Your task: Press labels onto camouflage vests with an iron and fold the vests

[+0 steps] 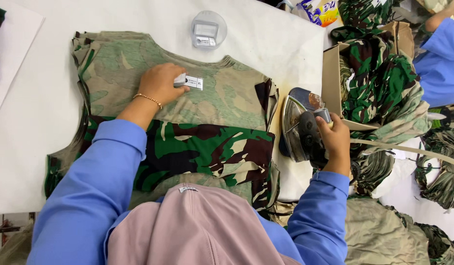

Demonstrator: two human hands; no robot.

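A camouflage shirt [222, 98] lies flat, inside out, on a white padded table [266, 34], its lower part folded up to show the darker green and brown side. My left hand [160, 83] presses a small white label [192, 82] onto the shirt near the neckline, fingers closed on a small grey piece at the label's end. My right hand [337, 140] grips the black handle of a metal iron [298, 125] that stands tilted on its side at the table's right edge, just beside the shirt.
A clear round plastic container [208, 29] with small labels sits on the table above the shirt. A cardboard box [335, 78] full of camouflage garments stands at the right. More garments pile around it. Another person's blue sleeve [440, 59] shows at the top right.
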